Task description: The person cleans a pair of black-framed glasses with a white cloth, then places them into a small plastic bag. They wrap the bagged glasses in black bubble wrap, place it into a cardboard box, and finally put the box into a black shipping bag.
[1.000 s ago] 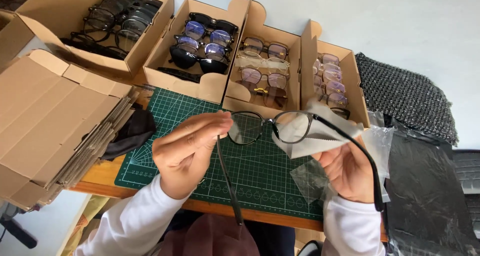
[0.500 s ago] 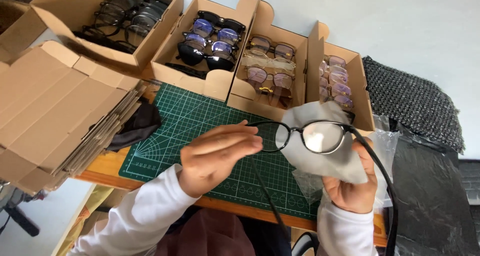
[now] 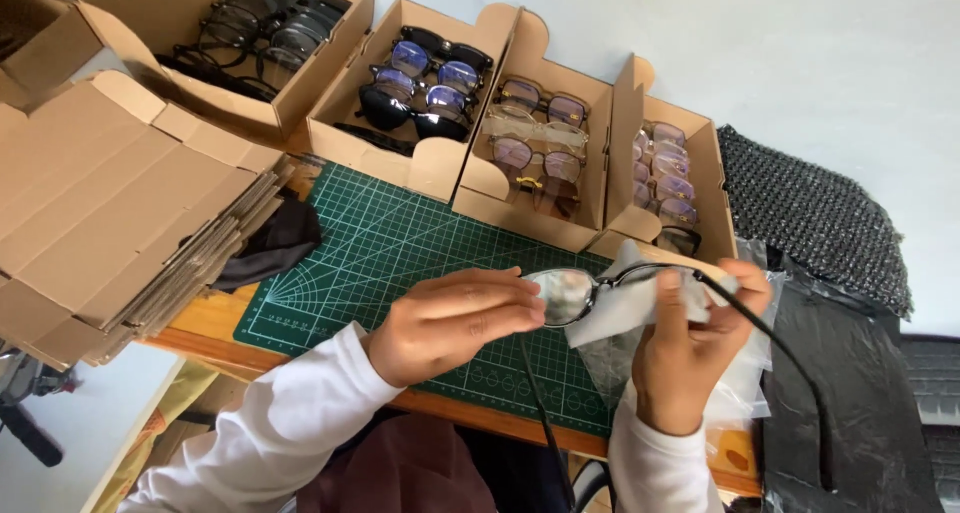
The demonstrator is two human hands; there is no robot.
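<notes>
Above a green cutting mat (image 3: 400,243) near the table's front edge: black-framed glasses (image 3: 575,295) mid-wipe, left hand (image 3: 455,323) pinching one lens rim, right hand (image 3: 690,358) closed on a white cloth (image 3: 625,308) around the other lens; next, probably wiping the remaining lens.

Long white sleeves on both arms; dark maroon garment below.

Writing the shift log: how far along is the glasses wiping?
Done, by the look of it: four open cardboard boxes already hold rows of glasses. In hand: the left hand grips black-framed glasses while the right hand presses a pale cloth over one lens. Left: this pair isn't boxed yet; flattened boxes lie unfolded.
</notes>
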